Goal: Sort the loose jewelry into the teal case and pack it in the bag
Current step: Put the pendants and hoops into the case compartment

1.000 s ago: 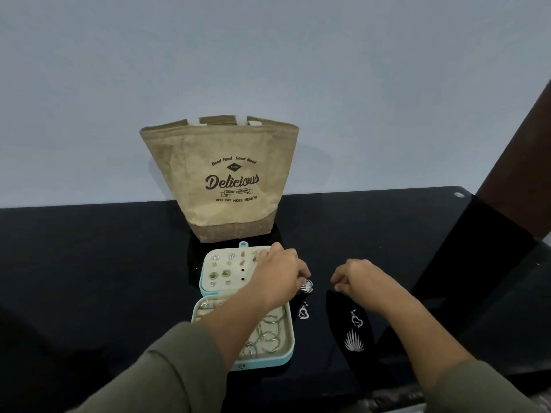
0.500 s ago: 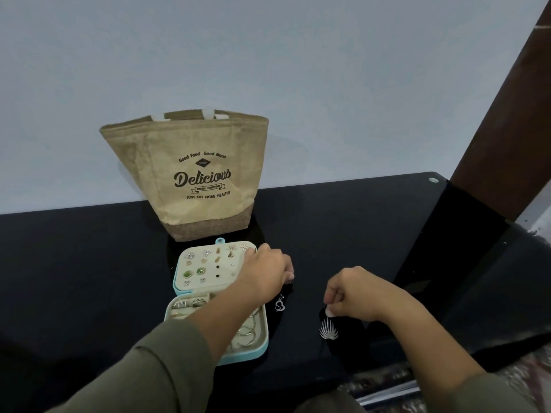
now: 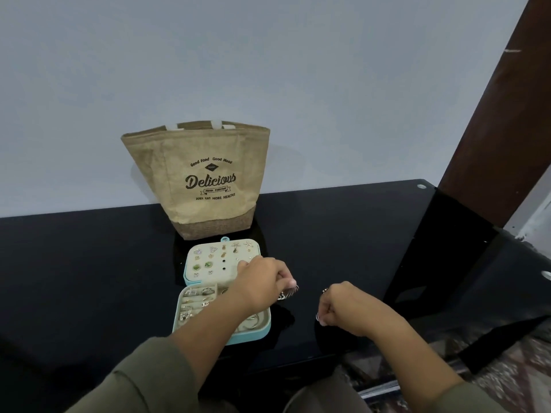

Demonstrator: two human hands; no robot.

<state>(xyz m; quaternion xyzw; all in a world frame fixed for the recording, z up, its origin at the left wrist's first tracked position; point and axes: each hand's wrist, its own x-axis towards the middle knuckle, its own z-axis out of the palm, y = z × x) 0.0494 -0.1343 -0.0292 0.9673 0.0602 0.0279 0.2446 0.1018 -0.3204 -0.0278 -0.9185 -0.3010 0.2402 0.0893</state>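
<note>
Teal case (image 3: 253, 338) lies open on the black glass table (image 3: 89, 263), before the burlap bag (image 3: 205, 180). The left hand (image 3: 262, 284) pinches a silver pendant (image 3: 286, 294) beside its rim. The right hand (image 3: 343, 308) curls round a silver piece (image 3: 325, 290). A loose pinch could let either skitter across the glass.

I see the teal case (image 3: 252, 338) lying open on the worktop (image 3: 89, 263): earrings (image 3: 207, 265) pinned in its cream lid on the far side, rings (image 3: 205, 292) in the near tray. Just beyond it the tan "Delicious" bag (image 3: 196, 180) stands upright. My left hand (image 3: 262, 286) pinches a silver pendant (image 3: 286, 294) right of the case.
</note>
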